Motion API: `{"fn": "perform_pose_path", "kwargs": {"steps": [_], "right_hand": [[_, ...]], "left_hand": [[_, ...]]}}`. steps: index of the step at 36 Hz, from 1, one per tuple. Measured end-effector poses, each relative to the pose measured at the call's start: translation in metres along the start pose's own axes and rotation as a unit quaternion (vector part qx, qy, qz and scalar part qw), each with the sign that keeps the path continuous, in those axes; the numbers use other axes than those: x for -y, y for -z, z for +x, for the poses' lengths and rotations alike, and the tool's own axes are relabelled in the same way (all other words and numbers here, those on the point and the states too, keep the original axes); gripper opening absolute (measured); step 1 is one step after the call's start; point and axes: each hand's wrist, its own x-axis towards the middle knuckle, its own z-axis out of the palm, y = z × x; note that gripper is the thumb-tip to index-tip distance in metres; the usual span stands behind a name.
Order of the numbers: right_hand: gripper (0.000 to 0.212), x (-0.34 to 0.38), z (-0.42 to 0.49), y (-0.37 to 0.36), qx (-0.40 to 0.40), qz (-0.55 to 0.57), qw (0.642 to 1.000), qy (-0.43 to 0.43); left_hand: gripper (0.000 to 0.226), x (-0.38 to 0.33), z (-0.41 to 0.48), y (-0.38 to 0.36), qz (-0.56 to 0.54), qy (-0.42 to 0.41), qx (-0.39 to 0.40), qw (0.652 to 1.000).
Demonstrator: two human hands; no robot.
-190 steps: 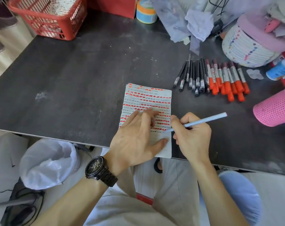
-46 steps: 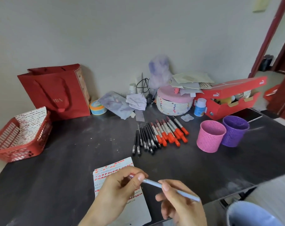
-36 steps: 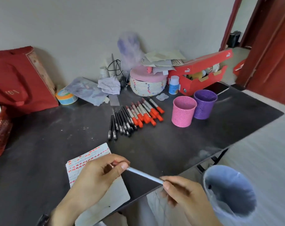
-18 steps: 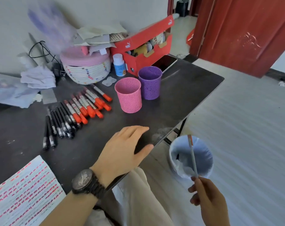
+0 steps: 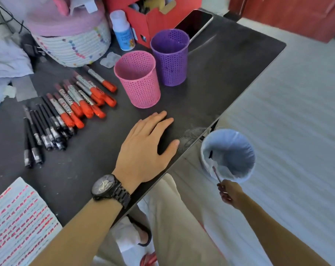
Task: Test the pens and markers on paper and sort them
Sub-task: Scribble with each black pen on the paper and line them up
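Note:
My right hand (image 5: 229, 192) pinches a thin light-blue pen (image 5: 216, 173) low beside the table, its far end over the rim of a bin lined with a pale blue bag (image 5: 239, 150) on the floor. My left hand (image 5: 147, 148) rests flat on the dark table (image 5: 220, 77), fingers straight, near its right edge. Several orange-capped markers (image 5: 80, 98) and several black pens (image 5: 42, 129) lie in a row to the left. The test paper (image 5: 19, 217), covered in red marks, lies at the lower left. An empty pink cup (image 5: 137, 79) and a purple cup (image 5: 170, 56) stand behind my left hand.
At the back stand a white woven basket with a pink lid (image 5: 70, 33), a small blue bottle (image 5: 123, 31), a red cardboard box (image 5: 153, 10) and a phone (image 5: 194, 24). Crumpled cloth (image 5: 5, 64) lies at the far left. Grey floor spreads to the right.
My right hand carried the light-blue pen from the paper down off the table to the bin. My left hand left the pen and settled flat on the table. My view swung right.

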Motion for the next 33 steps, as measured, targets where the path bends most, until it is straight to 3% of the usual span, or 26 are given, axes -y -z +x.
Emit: {"fn": "perform_pose_path", "kwargs": {"steps": [8, 11, 15, 19, 22, 28, 33], "right_hand": [[0.018, 0.028, 0.046, -0.001, -0.012, 0.059, 0.998, -0.022], [0.038, 0.028, 0.058, -0.007, 0.019, 0.053, 0.998, -0.027], [0.054, 0.018, 0.069, -0.024, -0.020, -0.158, 0.987, 0.026], [0.060, 0.010, 0.073, -0.036, -0.032, -0.372, 0.926, 0.056], [0.065, 0.010, 0.072, -0.035, -0.037, -0.450, 0.888, 0.083], [0.062, 0.012, 0.066, -0.026, -0.034, -0.454, 0.882, 0.122], [0.044, 0.016, 0.034, -0.016, -0.053, -0.391, 0.896, 0.203]], "left_hand": [[0.053, 0.002, 0.002, -0.002, -0.007, -0.003, -0.017, 1.000], [0.052, 0.001, 0.003, -0.003, -0.013, -0.005, -0.031, 0.999], [0.050, 0.000, 0.006, -0.003, -0.011, -0.003, -0.034, 0.999], [0.050, 0.002, 0.006, -0.001, -0.011, 0.000, -0.026, 1.000], [0.051, 0.003, 0.006, 0.000, 0.001, 0.003, -0.017, 1.000], [0.050, 0.003, 0.005, -0.001, 0.000, -0.001, -0.024, 1.000], [0.050, 0.001, 0.003, -0.002, -0.002, 0.000, -0.026, 1.000]]}}
